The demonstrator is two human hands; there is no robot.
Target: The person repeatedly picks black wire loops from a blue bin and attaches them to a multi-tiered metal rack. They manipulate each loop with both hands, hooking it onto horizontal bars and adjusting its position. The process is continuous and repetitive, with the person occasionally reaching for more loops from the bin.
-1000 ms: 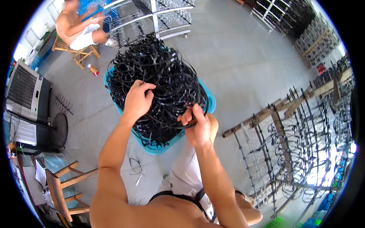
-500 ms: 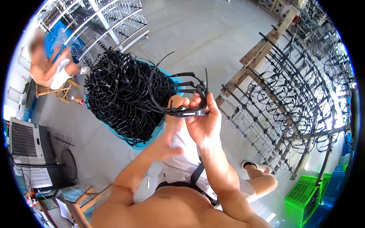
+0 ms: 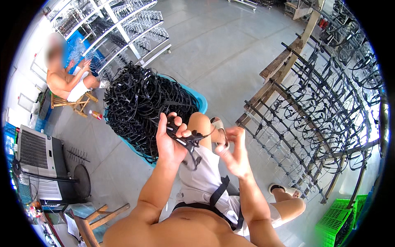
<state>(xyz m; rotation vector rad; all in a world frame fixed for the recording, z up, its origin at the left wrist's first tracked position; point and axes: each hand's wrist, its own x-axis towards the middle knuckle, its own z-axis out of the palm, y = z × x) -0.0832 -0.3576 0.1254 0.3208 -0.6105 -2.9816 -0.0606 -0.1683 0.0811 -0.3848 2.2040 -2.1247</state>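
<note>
My left hand (image 3: 170, 140) is closed around a small bunch of thin black curved plastic pieces (image 3: 187, 140), whose loose ends stick out towards my right hand. My right hand (image 3: 235, 154) is just to the right of them, thumb and fingers apart, with nothing visible in it; it is slightly blurred. Beyond my left hand, a turquoise tub (image 3: 201, 98) is heaped high with a tangle of similar black curved pieces (image 3: 144, 103). My left knee is beside the tub.
On the right a wooden-framed rack (image 3: 284, 74) carries rods hung with black pieces. Green crates (image 3: 335, 220) are at lower right. A person (image 3: 68, 82) sits on a bamboo stool at left, near white racks (image 3: 123, 35). An air cooler (image 3: 39, 160) and wooden chair (image 3: 88, 222) are at lower left.
The black pieces have passed from my right hand to my left, which came up from lower down. My right hand has let go and moved right and down. The view has shifted slightly.
</note>
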